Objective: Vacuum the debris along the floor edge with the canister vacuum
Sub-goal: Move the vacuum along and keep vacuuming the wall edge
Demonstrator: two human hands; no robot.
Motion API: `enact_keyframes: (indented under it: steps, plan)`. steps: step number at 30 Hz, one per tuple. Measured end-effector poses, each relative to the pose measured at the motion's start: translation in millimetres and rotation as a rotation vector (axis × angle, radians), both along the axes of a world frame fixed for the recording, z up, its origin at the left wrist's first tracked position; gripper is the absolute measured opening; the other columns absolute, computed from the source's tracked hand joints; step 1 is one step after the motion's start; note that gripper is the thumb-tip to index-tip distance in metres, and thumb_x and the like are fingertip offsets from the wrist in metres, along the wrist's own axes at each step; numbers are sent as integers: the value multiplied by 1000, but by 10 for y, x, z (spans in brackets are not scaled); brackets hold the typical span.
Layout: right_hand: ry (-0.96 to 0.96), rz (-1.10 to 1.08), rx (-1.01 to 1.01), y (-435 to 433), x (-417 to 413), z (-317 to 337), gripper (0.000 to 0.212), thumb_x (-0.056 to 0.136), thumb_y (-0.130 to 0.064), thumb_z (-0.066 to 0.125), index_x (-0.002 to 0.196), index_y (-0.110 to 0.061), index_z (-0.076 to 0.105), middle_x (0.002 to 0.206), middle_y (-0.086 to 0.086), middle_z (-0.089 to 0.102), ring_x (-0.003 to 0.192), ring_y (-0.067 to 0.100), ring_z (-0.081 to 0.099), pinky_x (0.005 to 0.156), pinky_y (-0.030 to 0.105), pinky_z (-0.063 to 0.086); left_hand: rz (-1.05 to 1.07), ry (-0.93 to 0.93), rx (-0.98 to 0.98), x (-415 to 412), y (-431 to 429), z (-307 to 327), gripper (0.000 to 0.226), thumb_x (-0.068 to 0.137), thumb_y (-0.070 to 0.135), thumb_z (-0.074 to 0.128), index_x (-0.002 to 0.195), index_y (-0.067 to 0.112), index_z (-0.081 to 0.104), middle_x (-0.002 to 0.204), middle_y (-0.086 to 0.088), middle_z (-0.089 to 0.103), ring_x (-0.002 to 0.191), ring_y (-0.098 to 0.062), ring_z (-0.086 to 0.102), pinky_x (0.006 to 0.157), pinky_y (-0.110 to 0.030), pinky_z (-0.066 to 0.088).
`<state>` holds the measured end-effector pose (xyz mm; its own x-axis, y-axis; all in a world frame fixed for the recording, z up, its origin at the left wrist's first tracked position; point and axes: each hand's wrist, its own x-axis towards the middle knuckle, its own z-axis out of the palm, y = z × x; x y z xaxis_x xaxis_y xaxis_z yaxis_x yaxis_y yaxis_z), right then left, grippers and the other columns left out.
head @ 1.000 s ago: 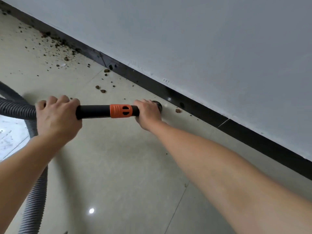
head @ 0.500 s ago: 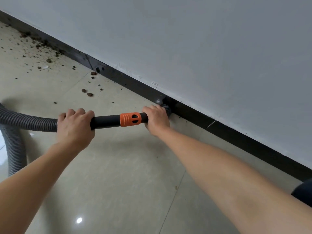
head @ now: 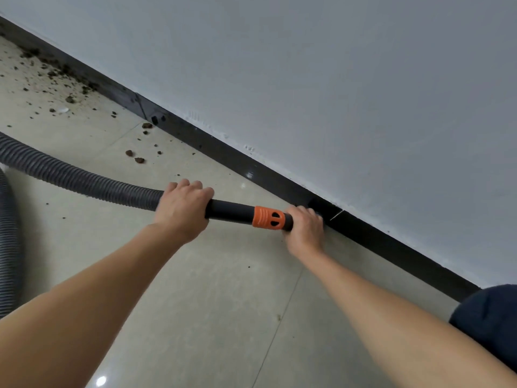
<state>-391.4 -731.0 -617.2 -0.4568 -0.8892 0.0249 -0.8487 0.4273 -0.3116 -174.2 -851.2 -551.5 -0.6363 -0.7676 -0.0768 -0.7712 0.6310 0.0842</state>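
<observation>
The vacuum wand [head: 229, 210] has slid to the baseboard [head: 240, 162] at centre right — the pebble there is gone. Left hand [head: 183, 211] and right hand [head: 305, 229] each keep a grip curled round it. Most debris [head: 70, 99] still lies upper left — unswept.

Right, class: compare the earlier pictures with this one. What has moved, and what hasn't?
The wand slid right along the skirting, bringing the right grip close to the white mark; the hose trailed after. The pebble that lay ahead of it no longer shows. Nothing was let go: the left grip holds the wand's rear, the right grip its front. The debris on the left stays.
</observation>
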Motion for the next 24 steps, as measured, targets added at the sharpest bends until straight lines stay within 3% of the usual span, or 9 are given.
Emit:
enact_keyframes:
  steps: [3,9,13,17,20,24]
  plan:
    - [16,110,-7,-359,216,-21,19,71,-6,68,86,-15,59,88,7,62,86,32,54,71,34,26,106,-38,1,299,-122,3,14,84,21,61,85,25,48,80,4,46,79,-18,41,79,-33,35]
    - [-6,326,5,-806,612,-15,21,78,-9,64,96,-17,57,97,5,59,95,26,49,88,36,33,259,-54,-39,912,-136,-67,19,73,18,72,78,18,54,73,0,46,72,-25,40,72,-38,32]
    - [24,253,-27,-440,373,-45,22,71,-9,67,89,-18,58,92,4,60,94,29,53,81,36,34,157,-74,-48,680,-60,0,19,76,26,69,81,24,51,76,3,47,76,-21,42,75,-36,34]
    - [2,150,28,-25,161,5,20,72,-11,69,83,-18,55,84,3,60,85,29,55,75,37,35,39,-130,11,367,18,92,13,83,32,60,92,30,51,90,6,52,92,-20,47,89,-35,38]
    - [-100,151,8,137,505,87,14,74,-14,69,81,-17,56,77,3,61,76,31,57,66,34,33,39,-176,-18,563,-16,215,12,83,30,60,92,32,53,92,8,51,95,-19,46,90,-34,37]
    - [-252,273,46,270,1419,87,12,79,-18,66,89,-16,59,84,4,63,75,30,60,62,32,34,132,-345,9,1349,4,376,16,82,29,61,96,34,54,96,9,48,100,-18,45,92,-32,35]
